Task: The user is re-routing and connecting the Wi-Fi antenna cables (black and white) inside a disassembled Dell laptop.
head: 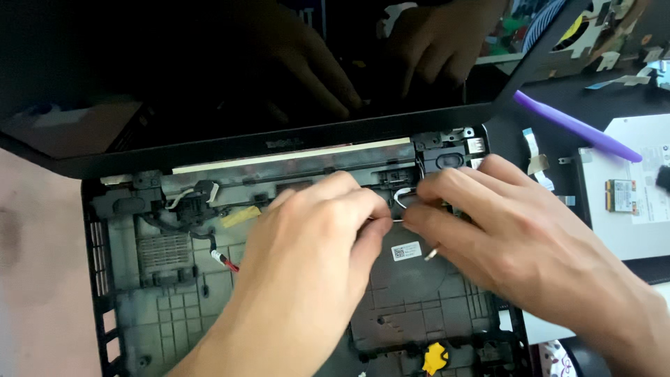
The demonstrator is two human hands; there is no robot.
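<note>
Laptop base point(174, 307) stripped, lid up, on the bench. Left hand point(314, 237) and right hand point(488, 223) meet mid-chassis, both pinching a thin white cable point(403, 199). White rectangular label point(407, 250) sits just below the fingertips; small yellow sticker point(435, 357) at the front edge.
</note>
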